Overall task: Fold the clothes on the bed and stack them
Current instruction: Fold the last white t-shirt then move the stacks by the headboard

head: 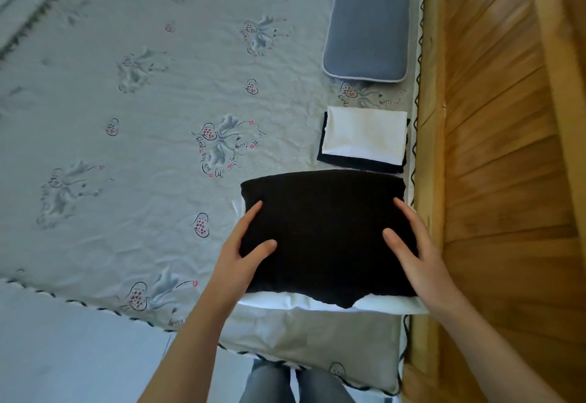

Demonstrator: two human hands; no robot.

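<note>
Head view, only cam. Black folded garment [323, 237] sits near the bed's [126, 117] near-right corner, on top of a white item [285, 302] whose edge pokes out at the front and a bit at the left; can't tell if that white piece is a garment or a pillow.

Left hand [241, 260]: fingers straight and spread, flat along the garment's left edge, thumb on top of the cloth. Right hand [415, 253]: same deal on the right edge, fingers straight, thumb resting on top. Neither pinches anything; both press/steady the bundle from the sides.

Just beyond it, w/ a thin strip of bedspread between: small stack [364, 141], white folded piece on a dark folded one. Further back, grey pillow [367, 22] against the wooden wall [491, 117].

Progress, as a judgement: looks late-stage. Two pieces already folded + stacked, black one looks folded too, front hem a bit uneven. No loose clothes visible elsewhere on the bedspread. Prob left: tidy the black piece, move it onto the stack, and deal w/ the white item under it if that's clothing. Person's legs [298, 383] at the bed's foot.
</note>
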